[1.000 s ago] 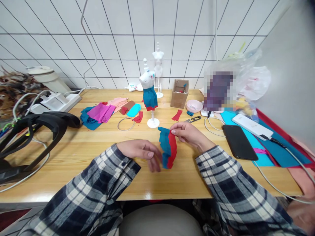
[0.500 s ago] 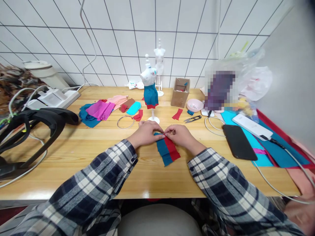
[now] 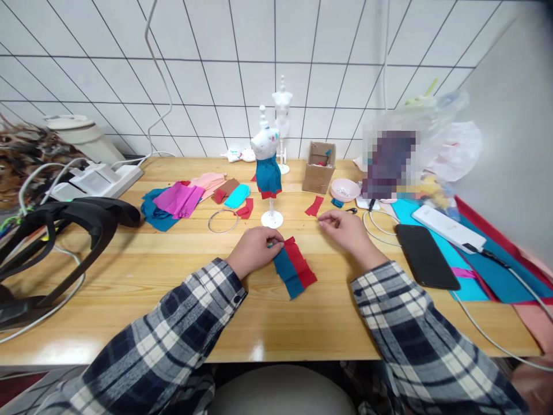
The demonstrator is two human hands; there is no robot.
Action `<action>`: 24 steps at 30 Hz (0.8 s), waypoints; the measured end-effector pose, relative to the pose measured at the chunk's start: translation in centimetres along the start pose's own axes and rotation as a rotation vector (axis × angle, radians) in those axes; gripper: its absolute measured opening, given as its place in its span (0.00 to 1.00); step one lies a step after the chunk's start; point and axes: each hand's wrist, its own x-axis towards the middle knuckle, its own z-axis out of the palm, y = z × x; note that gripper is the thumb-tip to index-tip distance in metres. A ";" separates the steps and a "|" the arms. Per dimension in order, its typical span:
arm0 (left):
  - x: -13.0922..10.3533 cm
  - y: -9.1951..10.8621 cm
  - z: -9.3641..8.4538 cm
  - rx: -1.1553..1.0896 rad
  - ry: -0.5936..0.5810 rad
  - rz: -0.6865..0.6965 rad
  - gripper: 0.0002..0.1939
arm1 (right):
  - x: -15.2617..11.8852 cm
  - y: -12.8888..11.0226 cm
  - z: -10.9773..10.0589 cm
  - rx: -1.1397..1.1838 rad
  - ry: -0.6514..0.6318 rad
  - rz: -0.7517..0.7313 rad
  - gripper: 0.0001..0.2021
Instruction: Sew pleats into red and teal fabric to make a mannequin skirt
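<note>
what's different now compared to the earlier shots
The right hand has let go of the blue-and-red cloth and moved rightward, now hiding most of the snips. The left hand has taken hold of the cloth's upper edge. The nearer dress form, cardboard box and black phone stayed put.

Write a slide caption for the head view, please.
Left hand holding a teal-and-red rectangular cloth before a white, teal-skirted dress form; right hand apart from the cloth.

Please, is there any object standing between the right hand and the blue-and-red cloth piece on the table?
Nothing visible stands between the right hand and the blue-and-red cloth piece; only wooden tabletop shows in the gap. The left hand is at the cloth's far left corner, on the opposite side.
</note>
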 end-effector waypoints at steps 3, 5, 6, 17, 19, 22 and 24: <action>-0.1 -0.1 0.2 -0.048 0.018 -0.068 0.10 | 0.2 0.7 0.3 -0.068 -0.057 -0.021 0.08; 0.0 -0.3 0.4 -0.076 0.024 -0.094 0.11 | 0.1 0.4 1.0 -0.107 -0.086 -0.066 0.08; 0.0 -0.4 0.4 -0.088 0.025 -0.096 0.11 | 0.1 0.3 1.3 -0.131 -0.091 -0.085 0.08; 0.0 -0.3 0.5 -0.090 0.074 -0.104 0.10 | 0.7 0.3 1.8 -0.300 -0.036 -0.074 0.10; 0.0 -0.1 0.5 -0.145 0.067 -0.132 0.10 | 0.7 0.3 1.9 -0.271 -0.019 -0.057 0.10; -0.1 -0.2 0.5 -0.192 0.070 -0.146 0.11 | 0.6 0.4 1.9 -0.188 -0.003 -0.032 0.11; 0.0 -0.6 0.6 -0.186 0.067 -0.135 0.12 | 0.5 0.6 1.9 -0.121 0.007 -0.015 0.12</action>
